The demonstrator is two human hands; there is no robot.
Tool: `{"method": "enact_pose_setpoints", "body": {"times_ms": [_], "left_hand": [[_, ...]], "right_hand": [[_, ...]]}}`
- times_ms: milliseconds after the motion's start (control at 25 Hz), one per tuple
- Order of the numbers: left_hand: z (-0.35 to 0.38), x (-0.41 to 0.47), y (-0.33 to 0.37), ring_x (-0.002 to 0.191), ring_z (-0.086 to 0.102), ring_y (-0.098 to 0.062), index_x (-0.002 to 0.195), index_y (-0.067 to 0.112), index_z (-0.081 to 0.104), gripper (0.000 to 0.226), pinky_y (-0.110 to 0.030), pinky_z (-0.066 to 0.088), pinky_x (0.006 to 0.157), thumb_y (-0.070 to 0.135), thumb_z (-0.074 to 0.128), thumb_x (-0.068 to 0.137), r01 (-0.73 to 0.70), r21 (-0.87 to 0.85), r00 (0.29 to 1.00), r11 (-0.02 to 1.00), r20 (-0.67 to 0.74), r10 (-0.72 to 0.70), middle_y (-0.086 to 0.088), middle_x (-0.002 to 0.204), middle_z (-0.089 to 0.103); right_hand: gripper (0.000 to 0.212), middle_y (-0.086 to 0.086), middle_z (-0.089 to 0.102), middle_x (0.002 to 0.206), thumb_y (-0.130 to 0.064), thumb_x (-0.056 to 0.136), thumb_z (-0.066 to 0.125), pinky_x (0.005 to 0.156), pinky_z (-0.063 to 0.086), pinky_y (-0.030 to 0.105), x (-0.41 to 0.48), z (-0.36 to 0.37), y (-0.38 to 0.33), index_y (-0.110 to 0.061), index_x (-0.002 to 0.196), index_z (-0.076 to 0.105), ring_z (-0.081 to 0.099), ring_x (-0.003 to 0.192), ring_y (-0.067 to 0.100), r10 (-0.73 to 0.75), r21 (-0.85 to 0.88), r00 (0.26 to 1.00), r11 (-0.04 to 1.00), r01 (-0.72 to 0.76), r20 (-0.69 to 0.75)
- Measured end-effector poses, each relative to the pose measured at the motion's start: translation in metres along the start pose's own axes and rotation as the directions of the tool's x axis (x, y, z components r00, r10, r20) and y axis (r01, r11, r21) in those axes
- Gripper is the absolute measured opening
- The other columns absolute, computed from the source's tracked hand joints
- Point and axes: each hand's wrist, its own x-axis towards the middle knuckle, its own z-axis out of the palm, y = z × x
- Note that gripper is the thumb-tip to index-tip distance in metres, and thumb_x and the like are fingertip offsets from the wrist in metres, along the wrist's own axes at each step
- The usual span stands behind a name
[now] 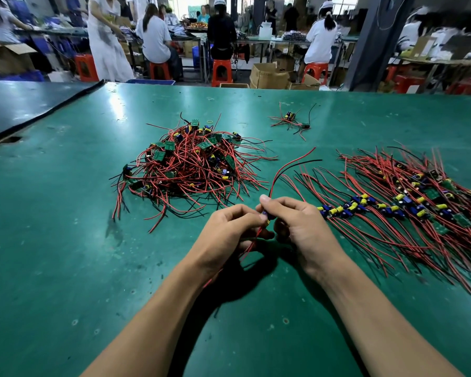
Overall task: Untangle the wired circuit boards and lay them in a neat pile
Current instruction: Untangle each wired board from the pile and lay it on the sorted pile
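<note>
A tangled heap of small green circuit boards with red and black wires point(193, 164) lies on the green table point(65, 240), ahead and left of centre. To the right, combed-out boards lie side by side in a flat pile point(408, 210), their wires running parallel. Between the two, just above the table, my left hand point(229, 229) and my right hand point(297, 227) both pinch one wired circuit board point(265, 217). Its red and black wires arc up and away to the right, and a red wire trails down under my left hand.
A small separate cluster of wired boards point(291, 119) lies farther back, right of centre. A dark mat point(25, 104) covers the table's far left corner. Beyond the far edge, people sit on red stools point(220, 72) among cardboard boxes point(269, 74).
</note>
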Motion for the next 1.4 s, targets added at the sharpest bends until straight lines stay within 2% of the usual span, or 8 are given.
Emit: {"method": "enact_pose_setpoints", "body": {"times_ms": [160,320,520,760,960,1120,1320,1400], "left_hand": [[0.000,0.001,-0.005,0.071,0.068,-0.020,0.078,0.010,0.064,0.022,-0.035,0.058,0.071,0.030,0.070,0.086,-0.071,0.096,0.997,0.993,-0.015,0.073,-0.004,0.069,0.067],[-0.001,0.001,-0.004,0.065,0.069,-0.016,0.078,0.010,0.068,0.019,-0.018,0.052,0.053,0.022,0.064,0.092,-0.041,0.095,0.999,0.995,0.025,0.039,-0.011,0.071,0.071],[0.001,-0.001,-0.002,0.065,0.069,-0.017,0.078,0.011,0.069,0.018,-0.020,0.052,0.055,0.022,0.064,0.091,-0.036,0.030,0.998,0.999,0.055,0.034,-0.015,0.074,0.072],[0.008,-0.004,-0.003,0.072,0.068,-0.022,0.081,0.014,0.076,0.015,-0.026,0.057,0.067,0.022,0.067,0.091,-0.058,0.064,0.998,0.996,0.026,0.056,-0.006,0.082,0.072],[0.009,-0.004,-0.001,0.071,0.068,-0.023,0.081,0.009,0.076,0.015,-0.037,0.059,0.075,0.006,0.064,0.090,-0.043,0.045,0.999,0.998,-0.003,0.043,-0.012,0.080,0.072],[0.009,-0.005,0.003,0.062,0.066,-0.019,0.072,0.011,0.074,0.022,-0.028,0.056,0.059,0.005,0.062,0.090,-0.020,-0.026,1.000,0.999,-0.009,0.019,-0.010,0.072,0.070],[0.008,-0.006,0.005,0.059,0.066,-0.021,0.076,0.009,0.071,0.019,-0.025,0.055,0.057,0.006,0.059,0.091,0.006,-0.076,1.000,0.997,-0.029,-0.008,-0.013,0.070,0.070],[0.008,-0.006,0.004,0.059,0.063,-0.021,0.072,0.009,0.071,0.023,-0.025,0.054,0.056,0.004,0.058,0.091,0.003,-0.058,0.999,0.998,-0.035,-0.006,-0.011,0.065,0.066]], "right_hand": [[0.021,0.005,0.049,0.059,-0.034,0.081,0.077,0.061,0.044,0.036,0.003,-0.002,0.002,-0.013,0.081,0.073,0.036,0.051,0.019,-0.002,-0.039,1.000,0.999,0.001,-0.015],[0.027,-0.003,0.045,0.056,-0.035,0.070,0.079,0.039,0.033,0.017,0.004,-0.006,-0.003,-0.014,0.085,0.072,0.034,0.042,0.005,0.012,-0.001,0.999,1.000,-0.013,-0.050],[0.042,-0.007,0.031,0.052,-0.034,0.068,0.078,0.042,0.016,0.020,0.007,-0.013,-0.007,-0.013,0.101,0.061,0.020,0.046,0.009,-0.028,-0.040,0.994,0.999,0.024,-0.101],[0.026,-0.005,0.038,0.051,-0.035,0.068,0.080,0.044,0.025,0.020,0.004,-0.015,-0.009,-0.016,0.075,0.065,0.029,0.046,0.009,-0.009,-0.054,0.999,0.999,0.007,-0.040],[0.027,0.004,0.059,0.057,-0.028,0.071,0.082,0.044,0.049,0.022,0.001,-0.011,-0.007,-0.015,0.067,0.059,0.054,0.044,0.014,0.053,0.036,0.996,0.998,-0.056,0.072],[0.028,0.019,0.055,0.081,-0.033,0.060,0.089,0.080,0.054,0.062,0.004,-0.010,-0.004,-0.021,0.071,0.066,0.051,0.070,0.028,0.074,0.038,0.993,0.996,-0.078,0.092],[0.028,0.012,0.072,0.092,-0.023,0.075,0.081,0.087,0.056,0.051,0.005,-0.017,-0.002,-0.012,0.100,0.077,0.067,0.076,0.025,0.118,0.010,0.960,0.992,-0.124,0.253],[0.021,0.009,0.072,0.085,-0.018,0.075,0.080,0.067,0.061,0.036,0.005,-0.019,-0.002,-0.011,0.095,0.078,0.064,0.066,0.019,0.115,0.047,0.960,0.990,-0.131,0.257]]}}
